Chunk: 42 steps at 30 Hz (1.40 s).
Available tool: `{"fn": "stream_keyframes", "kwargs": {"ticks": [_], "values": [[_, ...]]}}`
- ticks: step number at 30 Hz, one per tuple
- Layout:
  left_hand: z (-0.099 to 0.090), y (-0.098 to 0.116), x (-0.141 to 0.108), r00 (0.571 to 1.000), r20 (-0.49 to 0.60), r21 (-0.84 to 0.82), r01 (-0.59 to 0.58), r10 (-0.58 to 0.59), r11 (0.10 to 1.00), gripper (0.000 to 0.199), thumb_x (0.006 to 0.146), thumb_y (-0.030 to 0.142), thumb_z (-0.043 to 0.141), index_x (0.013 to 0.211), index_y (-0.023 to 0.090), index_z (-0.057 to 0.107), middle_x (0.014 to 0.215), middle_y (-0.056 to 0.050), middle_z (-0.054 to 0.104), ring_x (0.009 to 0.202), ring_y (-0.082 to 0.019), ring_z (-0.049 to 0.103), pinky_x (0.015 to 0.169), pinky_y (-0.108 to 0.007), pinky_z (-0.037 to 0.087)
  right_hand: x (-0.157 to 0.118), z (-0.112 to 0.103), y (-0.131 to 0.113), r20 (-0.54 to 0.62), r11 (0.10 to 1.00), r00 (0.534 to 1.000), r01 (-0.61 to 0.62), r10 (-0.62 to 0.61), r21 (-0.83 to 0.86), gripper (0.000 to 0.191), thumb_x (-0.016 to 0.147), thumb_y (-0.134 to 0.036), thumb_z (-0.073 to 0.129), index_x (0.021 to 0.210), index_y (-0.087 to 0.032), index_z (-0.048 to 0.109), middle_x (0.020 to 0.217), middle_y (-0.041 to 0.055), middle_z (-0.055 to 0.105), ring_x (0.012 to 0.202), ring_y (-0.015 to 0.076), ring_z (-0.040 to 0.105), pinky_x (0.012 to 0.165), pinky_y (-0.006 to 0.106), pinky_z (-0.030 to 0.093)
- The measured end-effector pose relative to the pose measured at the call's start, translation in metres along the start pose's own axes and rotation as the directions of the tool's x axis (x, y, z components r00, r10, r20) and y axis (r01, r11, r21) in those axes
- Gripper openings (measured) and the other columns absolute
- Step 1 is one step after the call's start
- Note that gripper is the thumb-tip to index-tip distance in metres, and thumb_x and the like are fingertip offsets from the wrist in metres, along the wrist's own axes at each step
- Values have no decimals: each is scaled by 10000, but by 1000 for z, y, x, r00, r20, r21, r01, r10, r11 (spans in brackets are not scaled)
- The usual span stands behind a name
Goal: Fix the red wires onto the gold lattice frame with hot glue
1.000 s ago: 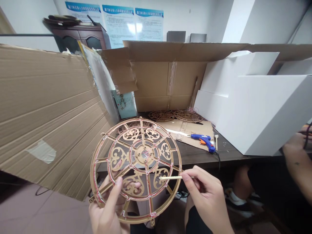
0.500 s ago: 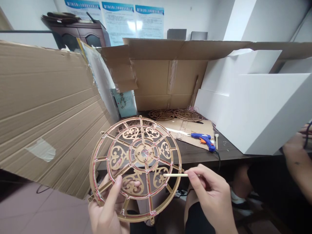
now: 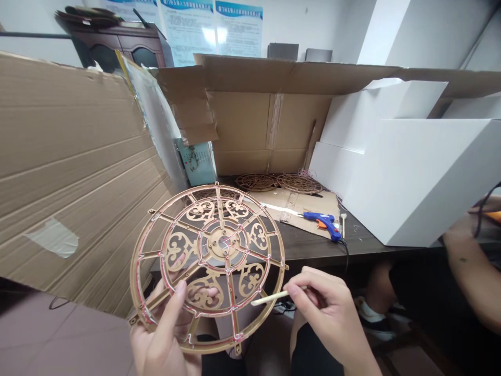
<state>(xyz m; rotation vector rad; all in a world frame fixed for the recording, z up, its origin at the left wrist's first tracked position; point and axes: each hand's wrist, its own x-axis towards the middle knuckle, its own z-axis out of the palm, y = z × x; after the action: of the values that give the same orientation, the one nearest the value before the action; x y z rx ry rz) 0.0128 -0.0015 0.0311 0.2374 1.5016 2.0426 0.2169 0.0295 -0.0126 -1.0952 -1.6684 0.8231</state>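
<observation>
A round gold openwork frame (image 3: 223,244) with red and white wire along its rings and spokes is tilted in front of me. My left hand (image 3: 164,329) grips its lower left edge, thumb on the front and fingers showing behind the scrollwork. Between the thumb and fingers of my right hand (image 3: 323,308) is a thin pale stick (image 3: 270,298). Its tip lies over the lower right of the frame, near the outer ring; whether it touches is unclear.
A blue glue gun (image 3: 324,222) rests on a flat cardboard piece (image 3: 309,226) on the dark table (image 3: 364,241). Behind lie dark round frames (image 3: 299,183). Cardboard walls (image 3: 242,120) and white boxes (image 3: 426,177) stand around. Another person's arm (image 3: 469,266) is at right.
The stick's tip has moved down and slightly left over the frame, and the stick now slants. The frame and both hands appear a little further left as the view has shifted.
</observation>
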Motion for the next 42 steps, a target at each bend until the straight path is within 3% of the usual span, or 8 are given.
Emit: {"fn": "stream_keyframes", "kwargs": {"ticks": [5, 10, 15, 18, 21, 30, 38, 42], "values": [[1, 0, 0, 1000, -29, -4, -1, 1, 1000, 486, 632, 118, 824, 1099, 241, 779, 1010, 23, 793, 741, -118, 721, 852, -242, 619, 1, 0, 2, 36, 999, 999, 19, -18, -31, 255, 975, -283, 619, 755, -195, 715, 605, -32, 434, 544, 100, 408, 533, 262, 295], [0, -2, -1, 999, 34, 7, 8, -8, 1000, 522, 681, 142, 809, 1186, 262, 758, 1026, 14, 795, 795, -162, 754, 888, -290, 623, -1, 9, -1, 97, 994, 994, -58, 49, 92, 284, 968, -329, 639, 734, -185, 712, 603, -28, 436, 548, 101, 400, 531, 265, 284], [-2, -4, 0, 999, 48, -6, 18, -17, 1000, 552, 683, 142, 810, 1218, 258, 743, 1020, 6, 798, 818, -190, 768, 889, -311, 630, -4, 21, -2, -56, 961, 992, -97, 116, 260, 301, 980, -390, 624, 792, -180, 731, 700, 12, 572, 591, 115, 448, 537, 263, 316], [-1, -3, 0, 999, 44, -3, 7, -7, 1000, 539, 687, 146, 807, 1211, 253, 746, 1038, 3, 797, 857, -195, 769, 900, -304, 626, -3, 22, -4, -109, 978, 987, -95, 117, 188, 272, 976, -370, 634, 806, -181, 732, 672, -6, 505, 569, 109, 424, 525, 261, 307], [0, -2, 0, 999, 35, -7, -2, 3, 1000, 514, 675, 145, 812, 1175, 253, 761, 1037, 9, 797, 839, -175, 765, 882, -272, 626, -2, 20, -6, -86, 993, 995, -44, 54, 106, 261, 975, -332, 634, 779, -186, 725, 621, -26, 425, 536, 104, 411, 508, 255, 304], [-5, -5, 1, 999, 29, 24, -32, 31, 999, 576, 703, 145, 802, 1259, 267, 716, 1113, 7, 785, 982, -207, 757, 952, -294, 602, -2, 22, -18, -45, 995, 995, 91, -92, -28, 236, 975, -241, 612, 760, -185, 692, 606, -28, 461, 534, 95, 441, 509, 233, 336], [-3, -4, 0, 1000, 23, 17, -19, 19, 1000, 522, 690, 144, 807, 1198, 240, 734, 1091, -11, 783, 995, -229, 751, 944, -331, 612, 0, 18, -19, -22, 1000, 1000, 10, -10, 16, 307, 981, -289, 596, 701, -179, 656, 595, -21, 458, 529, 99, 434, 501, 237, 327], [-3, -5, 0, 999, 32, 20, -25, 24, 999, 529, 694, 187, 834, 1209, 245, 727, 1083, -8, 783, 999, -233, 752, 948, -337, 612, -4, 22, -20, 11, 984, 998, -60, 59, 166, 318, 978, -350, 618, 719, -180, 687, 639, 8, 549, 562, 110, 466, 504, 239, 329]]}}
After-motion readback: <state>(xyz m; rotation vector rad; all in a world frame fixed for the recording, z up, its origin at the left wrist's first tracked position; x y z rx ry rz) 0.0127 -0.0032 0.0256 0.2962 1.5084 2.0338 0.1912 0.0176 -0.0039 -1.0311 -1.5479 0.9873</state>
